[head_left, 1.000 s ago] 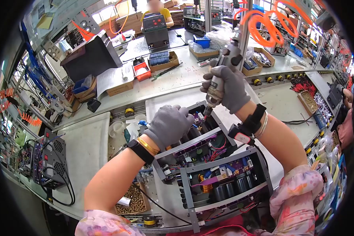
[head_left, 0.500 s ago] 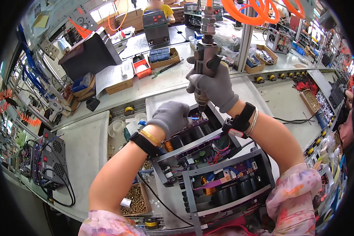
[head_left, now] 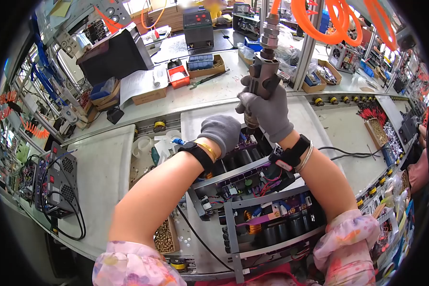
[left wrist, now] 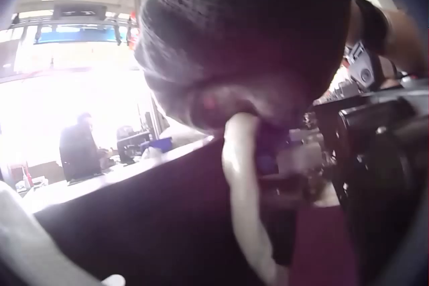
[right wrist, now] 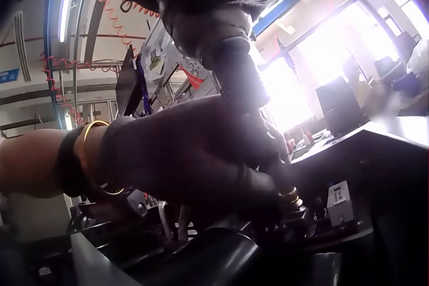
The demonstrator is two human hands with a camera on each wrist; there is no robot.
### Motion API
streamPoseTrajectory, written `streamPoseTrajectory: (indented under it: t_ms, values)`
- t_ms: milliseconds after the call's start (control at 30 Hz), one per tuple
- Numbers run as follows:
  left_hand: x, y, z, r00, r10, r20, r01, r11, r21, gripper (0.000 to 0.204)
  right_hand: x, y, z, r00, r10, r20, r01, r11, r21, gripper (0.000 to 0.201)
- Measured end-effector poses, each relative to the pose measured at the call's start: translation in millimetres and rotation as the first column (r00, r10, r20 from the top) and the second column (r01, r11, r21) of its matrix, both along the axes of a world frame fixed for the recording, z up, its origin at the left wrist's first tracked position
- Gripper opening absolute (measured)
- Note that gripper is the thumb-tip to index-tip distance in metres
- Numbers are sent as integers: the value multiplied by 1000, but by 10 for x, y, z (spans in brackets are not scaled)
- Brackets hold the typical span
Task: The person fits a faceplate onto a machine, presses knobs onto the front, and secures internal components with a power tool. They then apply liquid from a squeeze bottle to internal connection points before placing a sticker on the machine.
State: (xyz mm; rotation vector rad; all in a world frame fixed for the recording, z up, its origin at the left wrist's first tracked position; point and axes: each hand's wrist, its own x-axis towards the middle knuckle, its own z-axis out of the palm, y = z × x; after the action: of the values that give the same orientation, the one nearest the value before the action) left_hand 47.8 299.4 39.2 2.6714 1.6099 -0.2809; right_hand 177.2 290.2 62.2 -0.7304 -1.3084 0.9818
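Note:
My right hand (head_left: 270, 114) grips a grey air screwdriver (head_left: 263, 78), held upright with its tip down in the far open metal chassis (head_left: 238, 175). Beside it, my left hand (head_left: 222, 132) reaches into the same chassis, fingers curled downward close to the tip. In the left wrist view a pale cable (left wrist: 242, 165) comes out from under the left fingers. The right wrist view shows the left fingers (right wrist: 258, 182) just below the screwdriver's shaft (right wrist: 241, 85). Grey gloves cover both hands. Black capacitors (head_left: 238, 159) and purple boards fill the chassis; the left fingertips are hidden in the head view.
A second open chassis (head_left: 231, 229) stands nearer the body. Left of it sits a box of brass fasteners (head_left: 166, 238); a black cable (head_left: 200, 238) runs between. Finished-looking units (head_left: 59, 178) stand far left. An orange coiled hose (head_left: 314, 24) hangs above.
The screwdriver has swung from a tilt to upright and come down into the chassis, the right hand moving with it. The left hand has lowered and turned inward, nearer the tip.

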Motion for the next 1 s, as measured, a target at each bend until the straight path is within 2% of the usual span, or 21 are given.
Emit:
streamPoseTrajectory:
  t_ms: [133, 233, 300, 333, 367, 400, 433, 500, 533, 567, 600, 633, 700, 733, 767, 833, 933, 1000]
  values:
    - [27, -5, -3, 1000, 24, -1, -24, 999, 21, 20, -21, 34, -52, 999, 3, 32, -4, 1000, 31, 33]
    - [16, 52, -17, 996, 91, 4, -91, 995, -35, 22, -38, 57, -103, 998, 3, 66, -7, 998, 70, 30]
    - [-146, 61, 43, 975, 124, 184, -109, 990, -93, 30, -34, 73, -77, 998, 6, 65, -11, 996, 91, 29]
    - [-316, 79, -23, 921, 121, 371, -111, 993, -49, 37, -42, 57, -62, 999, 11, 46, -16, 996, 93, 28]
    - [-440, 68, 111, 794, 328, 511, -204, 937, -284, 39, -43, 37, -69, 1000, 15, 23, -17, 996, 91, 27]
    - [-585, -73, 182, 370, 588, 719, -65, 788, -612, 32, -32, 59, -65, 1000, 10, 30, -12, 997, 71, 29]
    - [-751, -119, 136, 103, 648, 755, 163, 738, -655, 27, -13, 73, -44, 999, 12, 36, -14, 998, 54, 29]
    - [-867, -316, 141, -178, 656, 734, 301, 746, -594, 24, 7, 72, 113, 999, 22, 46, -24, 999, 36, 29]
    - [-871, -425, 152, -214, 652, 728, 283, 754, -592, 24, -9, 24, 222, 998, 55, -39, -49, 991, 121, 29]
    - [-838, -531, 151, -255, 650, 716, 268, 759, -593, 25, 24, -33, 344, 986, 133, -106, -122, 987, 105, 30]
    - [-778, -599, 147, -321, 663, 677, 243, 748, -618, 24, 20, -82, 466, 984, 127, -127, -113, 987, 115, 33]
    - [-793, -623, 77, -314, 679, 664, 277, 734, -620, 22, -1, -116, 537, 982, 121, -148, -103, 987, 122, 35]
    - [-791, -655, 19, -300, 702, 646, 347, 711, -612, 21, -83, -196, 554, 937, 167, -306, -88, 963, 254, 38]
    - [-700, -687, 9, -382, 733, 563, 281, 673, -684, 22, -115, -233, 557, 905, 200, -375, -73, 943, 326, 39]
    - [-661, -710, 1, -410, 737, 537, 319, 667, -673, 23, -111, -279, 527, 882, 230, -412, -97, 943, 318, 42]
    - [-606, -728, 2, -417, 733, 537, 281, 666, -691, 25, -128, -328, 443, 833, 295, -468, -127, 926, 357, 44]
    - [-571, -730, -62, -501, 693, 518, 247, 688, -682, 29, -135, -381, 350, 821, 323, -471, -168, 925, 342, 46]
    - [-600, -748, -59, -422, 744, 518, 297, 653, -697, 32, -127, -409, 312, 815, 326, -479, -195, 933, 302, 47]
